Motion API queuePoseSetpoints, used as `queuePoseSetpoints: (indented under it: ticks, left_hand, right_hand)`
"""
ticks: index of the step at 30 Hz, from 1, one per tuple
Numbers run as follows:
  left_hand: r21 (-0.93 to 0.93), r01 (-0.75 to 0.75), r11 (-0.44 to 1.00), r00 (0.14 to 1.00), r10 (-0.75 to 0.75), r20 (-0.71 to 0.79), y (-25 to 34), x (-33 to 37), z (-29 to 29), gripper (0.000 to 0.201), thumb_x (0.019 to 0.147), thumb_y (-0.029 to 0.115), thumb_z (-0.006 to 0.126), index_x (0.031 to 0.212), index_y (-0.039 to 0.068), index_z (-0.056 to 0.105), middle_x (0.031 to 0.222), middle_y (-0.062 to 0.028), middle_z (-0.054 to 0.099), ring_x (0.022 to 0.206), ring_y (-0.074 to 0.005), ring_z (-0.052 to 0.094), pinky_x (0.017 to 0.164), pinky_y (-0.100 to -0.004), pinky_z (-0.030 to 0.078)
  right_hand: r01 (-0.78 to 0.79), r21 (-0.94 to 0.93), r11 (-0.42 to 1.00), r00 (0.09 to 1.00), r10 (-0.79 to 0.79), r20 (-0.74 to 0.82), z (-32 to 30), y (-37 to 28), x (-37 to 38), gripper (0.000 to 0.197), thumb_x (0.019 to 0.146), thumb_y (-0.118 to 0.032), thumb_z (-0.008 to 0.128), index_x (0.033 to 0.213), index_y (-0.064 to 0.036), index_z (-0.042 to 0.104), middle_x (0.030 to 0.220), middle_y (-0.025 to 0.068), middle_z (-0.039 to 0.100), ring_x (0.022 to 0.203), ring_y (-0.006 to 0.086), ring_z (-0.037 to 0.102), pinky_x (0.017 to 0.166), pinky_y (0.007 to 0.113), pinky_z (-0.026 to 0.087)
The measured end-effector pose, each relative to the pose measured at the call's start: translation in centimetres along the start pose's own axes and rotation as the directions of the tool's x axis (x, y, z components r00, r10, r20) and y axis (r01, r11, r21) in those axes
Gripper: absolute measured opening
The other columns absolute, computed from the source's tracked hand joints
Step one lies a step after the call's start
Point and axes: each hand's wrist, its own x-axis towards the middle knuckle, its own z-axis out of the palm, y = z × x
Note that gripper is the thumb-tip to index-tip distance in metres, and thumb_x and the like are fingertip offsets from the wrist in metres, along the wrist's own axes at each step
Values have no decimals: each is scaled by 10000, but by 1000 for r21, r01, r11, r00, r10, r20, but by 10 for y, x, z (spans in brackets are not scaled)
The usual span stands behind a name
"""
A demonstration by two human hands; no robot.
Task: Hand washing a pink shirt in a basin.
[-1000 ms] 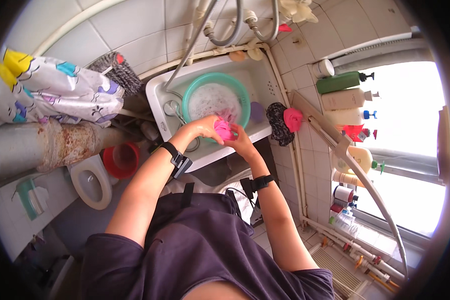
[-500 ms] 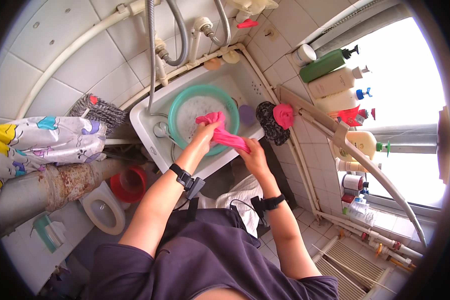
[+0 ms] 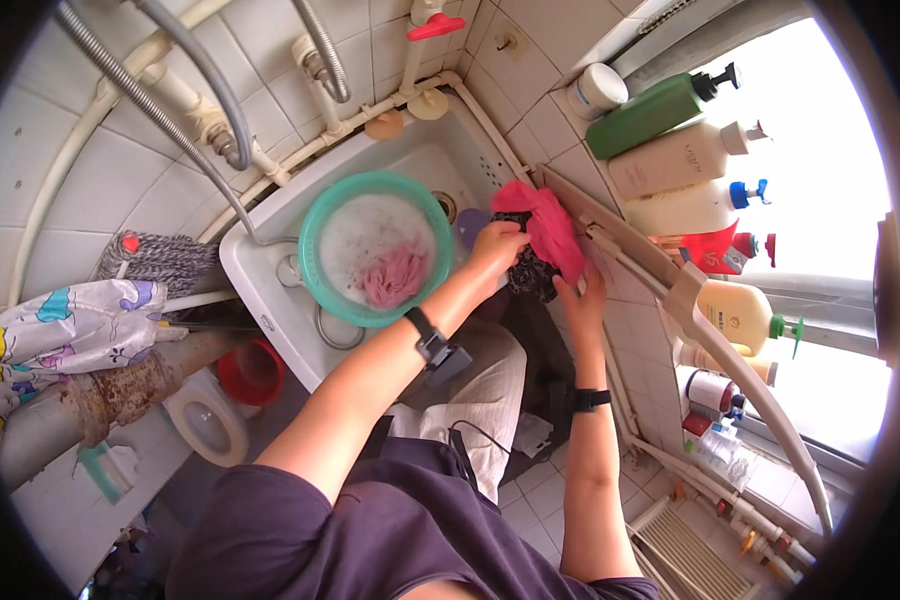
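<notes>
A bright pink cloth (image 3: 550, 228) spreads over a black patterned cloth (image 3: 530, 276) at the sink's right edge. My left hand (image 3: 497, 250) is closed at the pink cloth's left side, its fingertips pinching the edge. Along the lower right edge, my right hand (image 3: 583, 297) grips the same cloth between thumb and fingers. Left of my hands, a teal basin (image 3: 313, 285) holds sudsy water (image 3: 375, 225). A paler pink, crumpled cloth (image 3: 395, 276) lies partly under the suds there.
The basin stands in a white sink (image 3: 255, 262). Behind it are hoses (image 3: 150, 115), pipes and a red-handled valve (image 3: 436, 26). Several pump bottles (image 3: 670, 160) line the window sill on the right. A bent pipe (image 3: 745, 345) crosses before them. Below left is a red bucket (image 3: 250, 372).
Both hands have moved right with the twisted pink cloth, from over the basin to the sink's right edge, and it is now spread out. The pale cloth in the basin has come into view.
</notes>
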Motion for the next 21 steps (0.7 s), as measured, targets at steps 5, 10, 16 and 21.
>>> queuePoseSetpoints:
  ticks: [5, 10, 16, 21]
  left_hand:
    - [37, -18, 999, 1000, 18, 4, 2, -18, -90, 311, 905, 113, 593, 1174, -28, 522, 1064, -138, 642, 856, -199, 661, 744, -300, 523]
    - [314, 51, 948, 973, 24, -230, -8, -26, -206, 326, 880, 93, 589, 1183, -21, 556, 1017, -125, 667, 830, -195, 653, 727, -300, 520]
    - [935, -3, 355, 975, 208, -75, -78, -25, -263, 680, 675, 199, 782, 1277, 5, 532, 1228, -230, 585, 1119, -333, 580, 964, -407, 459]
    - [906, 11, 422, 962, 244, -125, -115, -29, -250, 648, 622, 228, 807, 1191, 2, 593, 1235, -255, 579, 1128, -393, 563, 967, -431, 449]
  right_hand:
    - [171, -128, 977, 985, -165, 56, 18, -48, 18, 503, 866, -172, 640, 1343, -110, 495, 1316, 232, 470, 1211, 432, 446, 1014, 483, 386]
    - [194, -256, 947, 980, -176, 91, 35, -28, 27, 648, 817, -93, 619, 1425, -148, 402, 1425, 233, 365, 1288, 448, 365, 1061, 510, 340]
    - [206, -23, 978, 977, -204, 66, 34, -45, 16, 694, 774, -71, 655, 1417, -92, 392, 1420, 251, 369, 1304, 440, 352, 1080, 506, 300]
    - [205, 68, 976, 967, -213, 141, 37, -106, -32, 453, 789, -84, 672, 1221, -21, 550, 1338, 233, 453, 1268, 414, 389, 1076, 473, 300]
